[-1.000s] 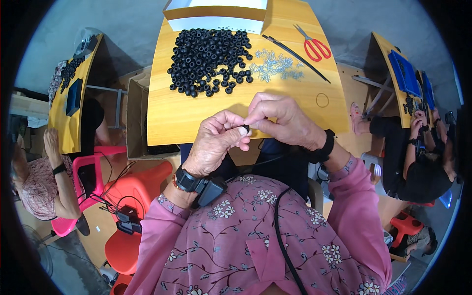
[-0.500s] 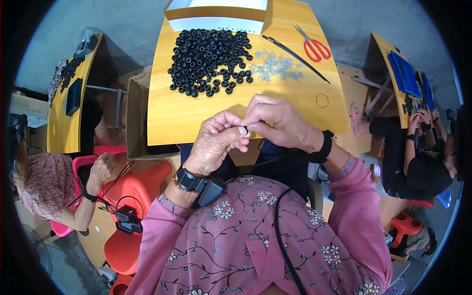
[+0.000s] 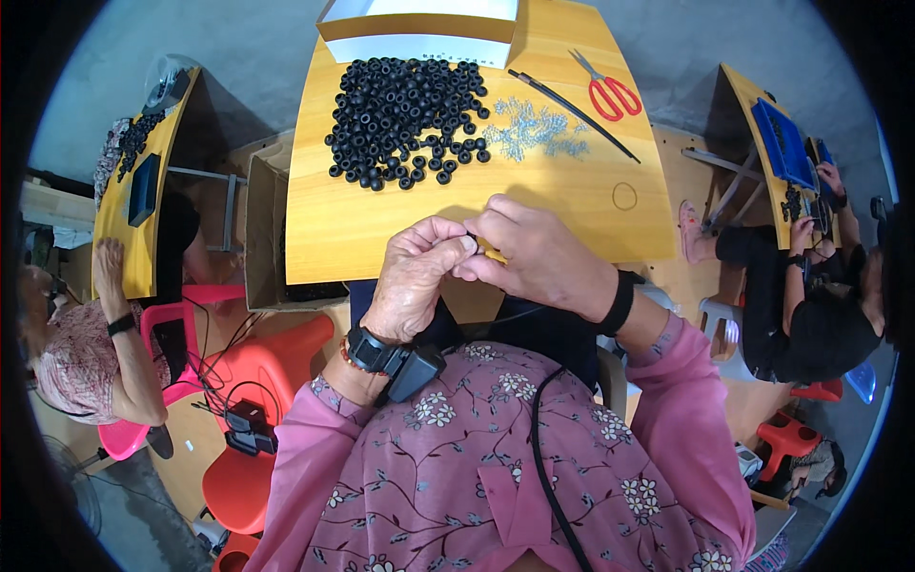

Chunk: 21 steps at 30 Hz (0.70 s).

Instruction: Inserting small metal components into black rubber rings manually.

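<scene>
My left hand [image 3: 417, 278] and my right hand [image 3: 545, 255] meet just over the near edge of the table. Thumb and fingers of the left are pinched on a small black piece [image 3: 472, 240], which is mostly hidden. The right hand's fingers are curled closed against the left fingertips; what they hold is covered. Beyond the hands lies a heap of black ring-shaped beads [image 3: 405, 114], with several loose ones at its near side. To the right of the heap are scattered small silvery, clear pieces [image 3: 534, 130], too fine to name.
Red-handled scissors [image 3: 613, 95], a thin black rod [image 3: 577, 114] and a rubber band [image 3: 624, 196] lie on the wooden table [image 3: 381, 234]. A white box [image 3: 419, 48] stands at the back. A cardboard box [image 3: 267, 224] is left of the table; co-workers sit at both sides.
My right hand has turned and curled more over the joined fingertips; my left has barely moved. The person at the left raised a hand to their table.
</scene>
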Each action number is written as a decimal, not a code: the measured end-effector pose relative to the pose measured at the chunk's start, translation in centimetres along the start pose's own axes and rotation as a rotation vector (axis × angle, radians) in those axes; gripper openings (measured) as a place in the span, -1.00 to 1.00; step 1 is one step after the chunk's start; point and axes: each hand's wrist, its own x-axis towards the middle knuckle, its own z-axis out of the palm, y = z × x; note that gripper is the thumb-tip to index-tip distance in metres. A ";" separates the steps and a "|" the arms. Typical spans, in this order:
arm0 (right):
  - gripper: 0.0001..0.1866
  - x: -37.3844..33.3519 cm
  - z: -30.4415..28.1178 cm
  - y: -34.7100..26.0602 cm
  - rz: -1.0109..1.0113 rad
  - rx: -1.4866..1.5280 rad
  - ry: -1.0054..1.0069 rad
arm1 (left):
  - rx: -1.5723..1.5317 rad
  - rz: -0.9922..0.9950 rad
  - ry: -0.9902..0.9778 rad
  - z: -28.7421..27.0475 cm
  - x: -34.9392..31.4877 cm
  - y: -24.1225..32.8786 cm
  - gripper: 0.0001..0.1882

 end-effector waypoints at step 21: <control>-0.62 -0.1 1.6 0.7 -0.145 -0.044 0.175 | 0.103 0.056 0.007 -0.3 -0.4 -0.4 -0.91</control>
